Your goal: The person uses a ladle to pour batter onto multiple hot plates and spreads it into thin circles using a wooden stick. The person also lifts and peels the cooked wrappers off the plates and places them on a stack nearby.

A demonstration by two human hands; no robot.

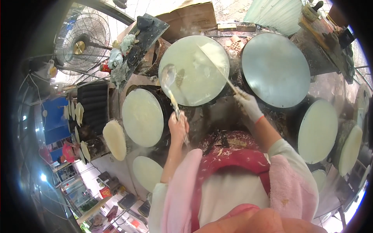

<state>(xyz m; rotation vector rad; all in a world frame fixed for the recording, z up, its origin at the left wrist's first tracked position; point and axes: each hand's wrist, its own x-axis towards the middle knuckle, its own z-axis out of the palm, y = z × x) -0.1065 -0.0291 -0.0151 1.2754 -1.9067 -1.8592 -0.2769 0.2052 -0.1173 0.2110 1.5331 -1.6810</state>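
A ladle (168, 76) with a long handle is gripped in my left hand (178, 126), its bowl over the left side of a round griddle (190, 87). Pale batter covers that griddle, and some clings to the ladle's handle. My right hand (249, 105), in a white glove, closes around the handle of a long thin spatula (216, 64). The spatula slants across the upper right of the griddle, beside a whiter patch of batter (217, 54). Whether its blade touches the batter I cannot tell.
To the right stands a bare grey griddle (276, 70). Batter-covered griddles lie at the left (142, 117) and right (318, 131). A pale round flatbread (114, 140) is farther left. A wire fan (79, 47) and a cardboard box (189, 20) stand beyond.
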